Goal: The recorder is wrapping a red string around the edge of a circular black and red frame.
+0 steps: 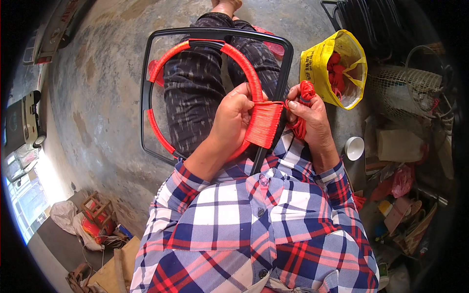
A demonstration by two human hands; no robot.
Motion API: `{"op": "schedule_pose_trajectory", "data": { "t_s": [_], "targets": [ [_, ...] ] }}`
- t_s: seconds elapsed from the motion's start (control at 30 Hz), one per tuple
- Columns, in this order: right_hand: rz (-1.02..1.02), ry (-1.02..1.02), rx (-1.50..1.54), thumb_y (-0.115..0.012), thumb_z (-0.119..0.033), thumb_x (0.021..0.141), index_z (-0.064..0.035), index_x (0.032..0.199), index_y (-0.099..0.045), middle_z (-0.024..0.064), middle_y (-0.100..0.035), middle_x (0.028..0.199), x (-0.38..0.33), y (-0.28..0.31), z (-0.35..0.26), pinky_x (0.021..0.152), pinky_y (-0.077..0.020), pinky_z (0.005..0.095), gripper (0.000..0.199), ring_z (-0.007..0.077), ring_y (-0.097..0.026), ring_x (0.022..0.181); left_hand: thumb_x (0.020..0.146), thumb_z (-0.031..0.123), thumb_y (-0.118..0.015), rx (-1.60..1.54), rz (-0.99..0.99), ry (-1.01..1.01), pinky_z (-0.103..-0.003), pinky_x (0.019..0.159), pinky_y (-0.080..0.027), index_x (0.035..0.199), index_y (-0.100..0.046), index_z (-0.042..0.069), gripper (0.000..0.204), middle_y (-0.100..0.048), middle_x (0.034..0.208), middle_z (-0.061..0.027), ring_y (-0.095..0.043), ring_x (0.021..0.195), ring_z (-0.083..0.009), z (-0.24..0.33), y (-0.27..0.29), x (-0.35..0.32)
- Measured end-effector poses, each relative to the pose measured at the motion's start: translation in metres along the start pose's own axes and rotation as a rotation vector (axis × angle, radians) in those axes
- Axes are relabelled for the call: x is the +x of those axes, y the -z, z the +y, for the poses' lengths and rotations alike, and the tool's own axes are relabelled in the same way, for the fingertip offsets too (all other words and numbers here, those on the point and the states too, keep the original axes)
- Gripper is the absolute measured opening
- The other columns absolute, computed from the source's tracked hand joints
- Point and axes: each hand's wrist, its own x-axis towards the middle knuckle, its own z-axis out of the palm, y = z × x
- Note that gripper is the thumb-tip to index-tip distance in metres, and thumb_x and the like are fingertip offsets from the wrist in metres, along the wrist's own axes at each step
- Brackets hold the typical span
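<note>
Across my lap lies a black rectangular frame (145,90) with rounded corners. A ring (248,66) inside it is wound in places with red cord, with black parts showing between. At the right side, a broad band of tightly laid red cord (264,128) spans from the ring to the frame's side bar. My left hand (233,115) is closed around the ring beside this band, its thumb near the band's upper edge. Just beyond the bar, my right hand (312,117) is closed on a bundle of red cord (307,92), pinching a strand that runs to the band.
A yellow bag (316,61) with red cord inside stands on the concrete floor at the far right. Near my right forearm sits a white bowl (354,148). Black frames (373,27), a mesh basket (403,85) and clutter line the right. A wooden stool (97,210) is at lower left.
</note>
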Motion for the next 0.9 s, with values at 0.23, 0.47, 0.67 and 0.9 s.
{"op": "schedule_pose_trajectory", "data": {
  "t_s": [0.23,0.47,0.67,0.9],
  "targets": [
    [-0.01,-0.013,0.012,-0.069,-0.011,0.083,-0.0059,0.099,-0.057,-0.003,-0.057,0.074,0.0006,0.0009,0.0002,0.058,-0.0448,0.0189,0.021,0.0058,-0.055,0.062,0.077,0.003,-0.041,0.013,-0.038,0.002,-0.031,0.086,-0.051,0.106,-0.054,-0.004,0.032,-0.062,0.098,-0.0116,-0.063,0.089,-0.019,-0.0005,0.005,-0.0006],
    [-0.009,-0.001,0.009,-0.069,-0.011,0.083,-0.0058,0.1,-0.057,-0.003,-0.057,0.074,0.001,0.0009,0.0001,0.058,-0.0453,0.0187,0.021,0.0057,-0.056,0.062,0.08,0.001,-0.041,0.006,-0.004,-0.035,-0.032,0.082,-0.053,0.102,-0.054,-0.003,0.026,-0.061,0.096,-0.0119,-0.063,0.086,-0.0199,-0.0015,0.0013,-0.0012],
    [-0.01,-0.005,0.009,-0.069,-0.012,0.083,-0.0059,0.1,-0.057,-0.0029,-0.057,0.074,0.0002,0.0007,-0.0009,0.058,-0.0456,0.0184,0.021,0.0055,-0.056,0.063,0.082,0.001,-0.041,-0.015,-0.019,-0.016,-0.032,0.082,-0.054,0.102,-0.054,-0.003,0.025,-0.06,0.096,-0.0123,-0.064,0.086,-0.0203,-0.0007,0.0016,-0.0025],
    [0.011,-0.014,0.025,-0.067,-0.008,0.083,-0.0055,0.098,-0.056,-0.0027,-0.055,0.072,-0.0007,-0.0013,-0.0041,0.055,-0.0417,0.0192,0.019,0.0061,-0.052,0.059,0.082,0.001,-0.041,0.005,-0.014,-0.014,-0.032,0.081,-0.054,0.102,-0.055,-0.002,0.024,-0.061,0.097,-0.0114,-0.064,0.086,-0.0196,-0.0019,0.0027,-0.0017]
  ]
}}
